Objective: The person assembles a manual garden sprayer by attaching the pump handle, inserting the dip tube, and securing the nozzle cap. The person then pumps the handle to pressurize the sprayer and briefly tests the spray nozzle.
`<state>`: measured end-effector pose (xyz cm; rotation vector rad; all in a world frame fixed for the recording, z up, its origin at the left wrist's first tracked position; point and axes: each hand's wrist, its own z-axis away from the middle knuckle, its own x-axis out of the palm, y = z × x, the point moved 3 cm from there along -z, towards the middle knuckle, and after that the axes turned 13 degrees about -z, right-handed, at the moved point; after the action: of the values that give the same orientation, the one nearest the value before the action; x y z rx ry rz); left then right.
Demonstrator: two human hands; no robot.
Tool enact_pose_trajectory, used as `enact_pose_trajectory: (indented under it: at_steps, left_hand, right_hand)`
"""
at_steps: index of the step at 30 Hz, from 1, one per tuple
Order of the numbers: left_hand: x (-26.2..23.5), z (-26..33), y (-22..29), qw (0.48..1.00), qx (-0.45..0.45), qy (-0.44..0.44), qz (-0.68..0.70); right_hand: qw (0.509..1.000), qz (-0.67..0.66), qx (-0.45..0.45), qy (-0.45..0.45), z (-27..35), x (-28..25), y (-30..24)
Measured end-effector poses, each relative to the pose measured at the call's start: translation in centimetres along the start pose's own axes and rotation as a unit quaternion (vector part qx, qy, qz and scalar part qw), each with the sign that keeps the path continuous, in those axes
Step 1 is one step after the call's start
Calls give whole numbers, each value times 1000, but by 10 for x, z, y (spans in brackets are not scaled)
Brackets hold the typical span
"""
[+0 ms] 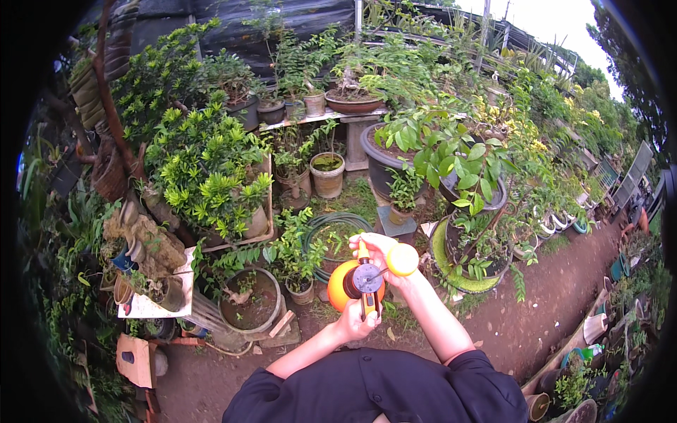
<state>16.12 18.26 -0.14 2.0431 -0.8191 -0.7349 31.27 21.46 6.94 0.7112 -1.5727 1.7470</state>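
A pump sprayer with a round orange tank, a dark collar, a yellow nozzle and a yellow pump knob is held in front of my chest. My left hand is closed round its dark handle on the near side. At the far side my right hand has its fingers closed at the yellow nozzle. The yellow knob, on a thin rod, covers part of the right palm and wrist.
Ahead lies a coiled green hose beside a small potted plant. A wide round pot of soil stands at left. Large potted shrubs rise at right, next to a dirt path. A white board bears pots at far left.
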Motion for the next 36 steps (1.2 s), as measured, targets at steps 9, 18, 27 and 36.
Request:
enact_pose_trajectory:
  at_steps: [9,18,27,36]
  left_hand:
    - [5,2,-1,1000,0,-3,-2]
    - [8,2,5,998,-21,-16,55]
    - [4,1,-1,995,-32,-7,92]
    - [-4,-7,3,993,-40,-29,111]
  right_hand:
    - [998,9,-55,5,-1,-11,-1]
    - [998,-23,-59,-27,-9,-15,-10]
    - [995,-13,-97,36,-15,-41,-13]
    - [994,7,-105,-4,-14,-39,-15]
